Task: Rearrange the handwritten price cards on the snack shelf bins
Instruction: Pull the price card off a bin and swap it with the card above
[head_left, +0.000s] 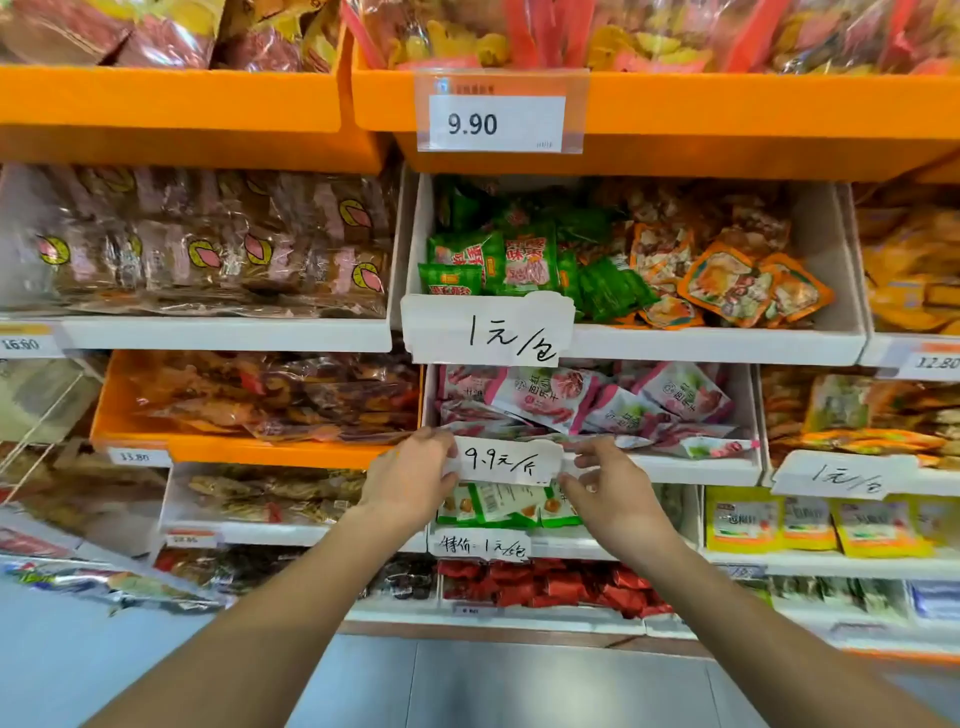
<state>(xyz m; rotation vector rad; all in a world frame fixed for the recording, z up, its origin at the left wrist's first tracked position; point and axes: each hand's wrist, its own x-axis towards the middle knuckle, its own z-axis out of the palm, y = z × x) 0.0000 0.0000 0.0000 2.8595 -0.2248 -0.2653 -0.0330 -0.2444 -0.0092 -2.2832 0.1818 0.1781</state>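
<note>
Two hands: both up at one card, one on each end.
Left hand (410, 478): fingers curled round the left edge of the 9.9 card (503, 461), pinching it.
Right hand (608, 486): thumb and fingers pinching the card's right edge.
9.9 card: white, handwritten, stretched between the hands, against the front lip of the white bin (675, 470) with pink packets (545, 397).
Top card (488, 332): right above the hands, handwritten "1元/包", on the front of the bin with green packets (493, 260) and orange packets (727, 280).
Low card (480, 545): just under the hands, handwritten too, on the bin front below; part of its writing is hard to read.
Side card (841, 479): well off past the right hand, another "1元/包", tilted on its bin front.
Printed tag (498, 122): high above the hands, "9.90", on the orange bin (727, 104).
Red packets (545, 587): below the wrists, bottom row.
</note>
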